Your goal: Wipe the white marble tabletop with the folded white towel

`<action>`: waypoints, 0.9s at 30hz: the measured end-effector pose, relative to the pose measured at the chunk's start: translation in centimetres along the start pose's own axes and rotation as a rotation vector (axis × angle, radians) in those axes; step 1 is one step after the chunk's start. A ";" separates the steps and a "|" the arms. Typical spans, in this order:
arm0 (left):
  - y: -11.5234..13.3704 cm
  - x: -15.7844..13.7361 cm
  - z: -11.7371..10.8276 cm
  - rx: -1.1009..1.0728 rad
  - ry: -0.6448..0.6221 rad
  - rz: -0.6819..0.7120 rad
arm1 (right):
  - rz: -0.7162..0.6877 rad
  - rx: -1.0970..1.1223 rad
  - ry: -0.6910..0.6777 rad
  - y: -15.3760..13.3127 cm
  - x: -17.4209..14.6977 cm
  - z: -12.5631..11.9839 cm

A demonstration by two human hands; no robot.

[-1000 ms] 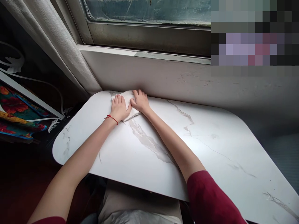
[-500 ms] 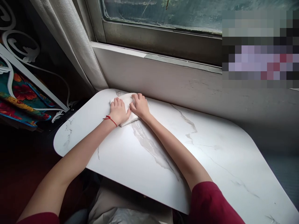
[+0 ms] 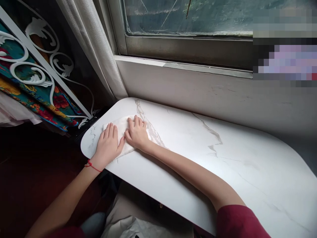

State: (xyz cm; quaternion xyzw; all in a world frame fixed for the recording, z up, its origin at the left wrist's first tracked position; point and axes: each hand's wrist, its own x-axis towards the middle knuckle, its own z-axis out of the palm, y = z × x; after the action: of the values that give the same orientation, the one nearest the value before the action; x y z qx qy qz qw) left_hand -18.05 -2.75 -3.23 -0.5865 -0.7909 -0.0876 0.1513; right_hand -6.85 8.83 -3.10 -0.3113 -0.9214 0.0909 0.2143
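A white cloth [image 3: 121, 124] lies spread on the white marble-patterned tabletop [image 3: 183, 132], near its left end. My left hand [image 3: 107, 143], with a red string bracelet at the wrist, rests flat on the cloth's left part, fingers stretched out. On the cloth's right part presses my right hand [image 3: 137, 132], its fingers apart and a little bent, the thumb pointing toward my left hand. Both palms face down, and they hide part of the cloth.
Behind the table stand a wall and a window sill [image 3: 183, 66]. A pale curtain [image 3: 91, 43] hangs at the back left. White scrolled metalwork [image 3: 29, 72] with flowered fabric is beyond the table's left end. Grey fabric [image 3: 138, 228] lies below the front edge.
Both hands have slid the cloth from the back edge toward the front left of the tabletop. The camera view has shifted, so the room appears farther right.
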 end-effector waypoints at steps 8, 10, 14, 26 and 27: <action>-5.9 -1.7 -2.8 0.051 -0.066 0.015 | -0.162 0.309 -0.157 -1.9 -1.8 0.2; -6.7 -1.7 -3.1 0.070 -0.056 -0.019 | -0.240 0.313 -0.176 -2.3 -2.3 0.2; -6.3 -1.5 -2.2 0.091 -0.055 -0.086 | -0.342 0.229 -0.113 -3.1 -3.0 -0.1; -6.7 3.4 1.1 -0.123 -0.071 0.027 | -0.472 0.080 -0.050 -1.9 -1.8 1.3; -6.9 4.0 1.2 -0.130 -0.075 0.042 | -0.460 0.076 -0.053 -1.8 -1.7 1.3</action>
State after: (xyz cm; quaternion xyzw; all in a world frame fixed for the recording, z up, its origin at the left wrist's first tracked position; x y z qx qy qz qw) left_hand -25.86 -0.86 -2.74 -0.6144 -0.7762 -0.1136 0.0849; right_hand -7.18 6.37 -4.26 -0.0825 -0.9693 0.0825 0.2165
